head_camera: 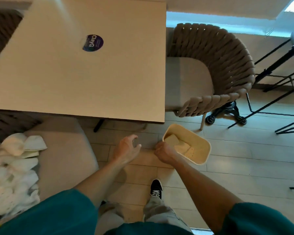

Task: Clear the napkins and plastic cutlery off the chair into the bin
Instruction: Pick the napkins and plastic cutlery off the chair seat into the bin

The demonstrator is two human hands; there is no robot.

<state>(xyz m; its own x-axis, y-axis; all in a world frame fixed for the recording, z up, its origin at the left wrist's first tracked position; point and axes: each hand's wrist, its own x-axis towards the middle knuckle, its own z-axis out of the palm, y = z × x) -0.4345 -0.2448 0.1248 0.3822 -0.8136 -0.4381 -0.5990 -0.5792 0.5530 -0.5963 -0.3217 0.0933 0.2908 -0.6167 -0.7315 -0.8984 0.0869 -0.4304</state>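
Many crumpled white napkins [15, 168] lie heaped on the chair [64, 155] at far left, the pile blurred and cut off by the frame edge, so I cannot pick out any cutlery. My left hand [127, 148] hovers over the floor, fingers loosely curled, holding nothing. My right hand [163, 152] grips the near rim of the bin [204, 150], which holds pale napkins.

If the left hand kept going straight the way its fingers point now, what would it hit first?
Probably bare floor tiles, then the table's dark leg beyond; depth is unclear. The left hand points up-frame with loosely curled, empty fingers, away from the napkins on the chair.
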